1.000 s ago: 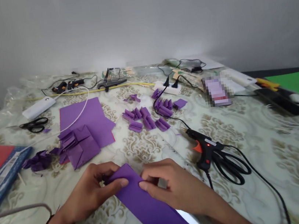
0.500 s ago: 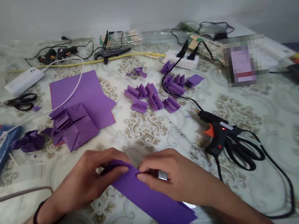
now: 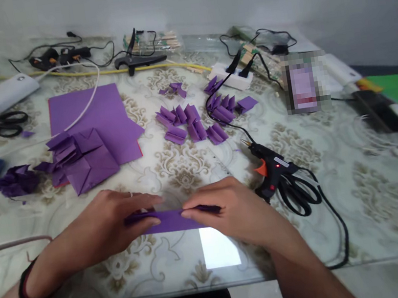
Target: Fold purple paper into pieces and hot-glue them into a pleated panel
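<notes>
A folded strip of purple paper (image 3: pixel 174 220) lies crosswise between my hands, close to the table's front edge. My left hand (image 3: pixel 120 224) pinches its left end between thumb and fingers. Its other end is in the thumb-and-finger grip of my right hand (image 3: pixel 226 209), which hides part of it. Beyond the hands, several small folded purple paper pieces (image 3: pixel 195 122) are grouped on the table. To the left, a folded purple paper square (image 3: pixel 91 161) rests on flat purple sheets (image 3: pixel 103 103), with crumpled purple paper (image 3: pixel 14 181) beside it.
Right of my hands sits a black glue gun (image 3: pixel 272 168) with a lit red light, partly over black-handled scissors (image 3: pixel 299 194). Its cord runs to a white power strip (image 3: pixel 235 77). Another pair of scissors (image 3: pixel 5 124) and a white power bank (image 3: pixel 8 92) lie at left.
The purple paper has turned from slanting toward me to lying level, and a narrower face shows. Both hands still grip it. The camera view has shifted somewhat.
</notes>
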`<state>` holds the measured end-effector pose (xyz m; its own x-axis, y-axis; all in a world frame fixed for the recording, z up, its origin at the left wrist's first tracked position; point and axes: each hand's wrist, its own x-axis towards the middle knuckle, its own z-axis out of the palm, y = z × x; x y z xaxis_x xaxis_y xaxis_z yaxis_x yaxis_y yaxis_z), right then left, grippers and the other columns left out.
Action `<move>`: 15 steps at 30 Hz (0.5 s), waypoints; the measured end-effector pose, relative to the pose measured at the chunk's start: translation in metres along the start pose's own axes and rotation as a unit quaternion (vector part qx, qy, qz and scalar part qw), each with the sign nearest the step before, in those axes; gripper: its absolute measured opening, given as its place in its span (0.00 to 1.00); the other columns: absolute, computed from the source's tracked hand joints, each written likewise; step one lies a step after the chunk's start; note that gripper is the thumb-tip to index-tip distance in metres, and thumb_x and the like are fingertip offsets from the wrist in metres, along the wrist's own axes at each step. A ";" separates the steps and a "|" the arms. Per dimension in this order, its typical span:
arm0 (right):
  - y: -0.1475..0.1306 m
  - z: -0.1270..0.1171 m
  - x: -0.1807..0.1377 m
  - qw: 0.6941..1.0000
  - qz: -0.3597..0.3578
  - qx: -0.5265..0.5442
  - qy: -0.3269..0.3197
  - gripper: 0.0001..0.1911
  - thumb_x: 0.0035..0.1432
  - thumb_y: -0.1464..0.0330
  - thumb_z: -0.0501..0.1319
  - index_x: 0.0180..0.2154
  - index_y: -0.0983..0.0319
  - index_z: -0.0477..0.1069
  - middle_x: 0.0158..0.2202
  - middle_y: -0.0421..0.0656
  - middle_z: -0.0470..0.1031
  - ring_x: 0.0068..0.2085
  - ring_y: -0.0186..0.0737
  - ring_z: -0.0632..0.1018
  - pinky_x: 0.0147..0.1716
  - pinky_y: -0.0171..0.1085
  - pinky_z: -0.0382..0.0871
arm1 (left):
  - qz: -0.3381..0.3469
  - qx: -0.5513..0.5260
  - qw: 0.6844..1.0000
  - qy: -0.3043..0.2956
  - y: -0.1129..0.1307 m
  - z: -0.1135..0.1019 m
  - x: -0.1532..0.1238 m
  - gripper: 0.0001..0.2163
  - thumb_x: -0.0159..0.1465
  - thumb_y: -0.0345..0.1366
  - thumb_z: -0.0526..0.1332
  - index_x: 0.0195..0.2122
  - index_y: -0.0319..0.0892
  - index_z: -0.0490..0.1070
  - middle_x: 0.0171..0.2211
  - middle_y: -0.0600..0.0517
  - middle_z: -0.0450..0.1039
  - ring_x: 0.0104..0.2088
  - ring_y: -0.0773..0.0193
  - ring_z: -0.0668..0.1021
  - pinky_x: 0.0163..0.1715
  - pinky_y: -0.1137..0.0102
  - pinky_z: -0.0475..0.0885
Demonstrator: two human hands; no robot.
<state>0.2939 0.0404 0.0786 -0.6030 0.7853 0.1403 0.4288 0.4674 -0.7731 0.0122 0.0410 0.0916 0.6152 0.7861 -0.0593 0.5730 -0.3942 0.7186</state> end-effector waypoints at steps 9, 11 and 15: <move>-0.003 -0.010 0.001 0.993 0.080 0.032 0.084 0.03 0.65 0.71 0.72 0.36 0.58 0.85 0.34 0.37 0.87 0.33 0.36 0.84 0.32 0.33 0.74 | -0.035 0.002 0.997 -0.064 -0.006 -0.012 0.001 0.14 0.76 0.41 0.60 0.37 0.43 0.82 0.28 0.55 0.82 0.26 0.67 0.77 0.31 0.73 0.64; -0.004 -0.010 0.002 0.992 0.075 0.045 0.088 0.03 0.64 0.72 0.72 0.36 0.58 0.84 0.33 0.36 0.86 0.33 0.35 0.83 0.34 0.33 0.74 | -0.034 0.003 0.994 -0.108 -0.005 -0.013 0.000 0.15 0.77 0.41 0.59 0.33 0.43 0.77 0.25 0.56 0.77 0.24 0.69 0.74 0.29 0.73 0.62; -0.009 0.001 0.005 0.994 0.029 0.079 0.075 0.04 0.63 0.73 0.72 0.35 0.59 0.84 0.31 0.37 0.83 0.31 0.34 0.81 0.34 0.34 0.74 | -0.021 -0.020 0.985 -0.173 0.002 -0.008 -0.001 0.17 0.78 0.45 0.58 0.32 0.43 0.71 0.23 0.58 0.71 0.24 0.68 0.71 0.27 0.72 0.59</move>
<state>0.2861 0.0394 0.0854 -0.4683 0.8663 0.1735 0.3417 0.3587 -0.8687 0.0080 0.0438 0.0986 0.7425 0.5900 -0.3172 0.5845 -0.3393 0.7371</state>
